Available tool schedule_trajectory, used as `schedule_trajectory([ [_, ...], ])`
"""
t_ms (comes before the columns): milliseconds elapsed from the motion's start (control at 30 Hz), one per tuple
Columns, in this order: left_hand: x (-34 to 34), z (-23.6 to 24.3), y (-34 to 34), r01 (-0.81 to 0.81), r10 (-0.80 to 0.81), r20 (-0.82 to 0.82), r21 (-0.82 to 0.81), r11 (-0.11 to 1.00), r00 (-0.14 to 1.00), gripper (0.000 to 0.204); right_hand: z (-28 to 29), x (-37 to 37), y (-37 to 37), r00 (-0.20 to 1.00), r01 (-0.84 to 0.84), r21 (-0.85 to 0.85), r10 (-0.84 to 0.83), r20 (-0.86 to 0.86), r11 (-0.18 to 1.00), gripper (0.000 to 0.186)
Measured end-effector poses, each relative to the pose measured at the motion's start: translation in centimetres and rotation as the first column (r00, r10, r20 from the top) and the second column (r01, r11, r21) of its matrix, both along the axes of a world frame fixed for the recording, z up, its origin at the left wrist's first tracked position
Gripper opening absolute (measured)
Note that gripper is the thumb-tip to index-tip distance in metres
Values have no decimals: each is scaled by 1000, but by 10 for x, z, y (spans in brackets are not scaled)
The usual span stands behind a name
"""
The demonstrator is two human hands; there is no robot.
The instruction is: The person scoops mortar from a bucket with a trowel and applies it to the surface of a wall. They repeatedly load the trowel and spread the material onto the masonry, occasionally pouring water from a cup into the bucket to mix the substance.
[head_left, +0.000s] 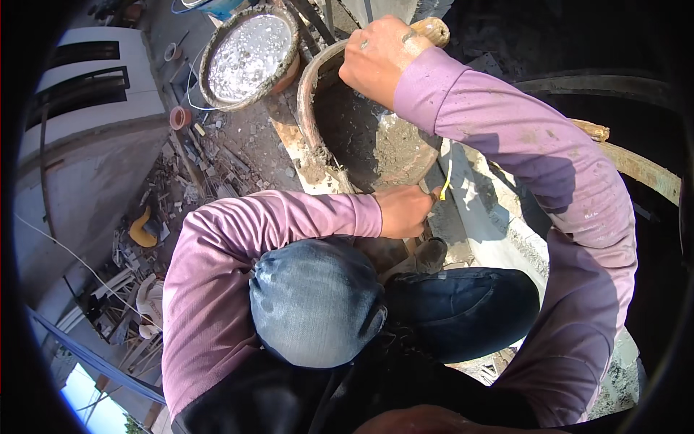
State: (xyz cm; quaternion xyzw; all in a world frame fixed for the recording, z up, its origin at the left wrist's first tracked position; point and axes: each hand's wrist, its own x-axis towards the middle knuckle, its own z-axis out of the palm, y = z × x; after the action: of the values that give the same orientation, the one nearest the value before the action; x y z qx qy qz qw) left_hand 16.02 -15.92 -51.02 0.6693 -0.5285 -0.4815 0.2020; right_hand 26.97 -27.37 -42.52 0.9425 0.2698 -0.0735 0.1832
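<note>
A mortar-caked bucket (pixel 309 108) lies with its mouth turned toward me, wet grey mortar clinging inside. My right hand (pixel 379 58) is closed over its far rim, the fingertips partly hidden. At the near edge, my left hand (pixel 406 211) is closed against the bucket, knuckles up. A thin yellow and white cord (pixel 447 177) hangs beside my left thumb. Just behind my right wrist shows the rounded end of a wooden piece (pixel 431 30); whether my hand touches it cannot be told.
Left of the bucket stands another bucket (pixel 249 58) of watery grey liquid. A pale ledge (pixel 499 217) runs along the right, beside a dark drop. Rubble and a yellow hard hat (pixel 143 228) lie below on the left. My bent knees (pixel 318 300) are close beneath my arms.
</note>
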Motion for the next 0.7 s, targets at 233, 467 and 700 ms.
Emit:
schedule_trajectory([
  [233,-11,-8,5,-350,320,-156,-240,906,935,22,-21,-70,5,901,-418,156,387,195,895,14],
  [467,32,46,38,-622,500,-628,32,783,597,45,55,-85,-115,929,356,556,-350,-122,751,26],
  [700,136,21,154,-988,924,-383,-141,-64,-5,29,34,-164,-147,745,624,677,-560,-362,392,30],
])
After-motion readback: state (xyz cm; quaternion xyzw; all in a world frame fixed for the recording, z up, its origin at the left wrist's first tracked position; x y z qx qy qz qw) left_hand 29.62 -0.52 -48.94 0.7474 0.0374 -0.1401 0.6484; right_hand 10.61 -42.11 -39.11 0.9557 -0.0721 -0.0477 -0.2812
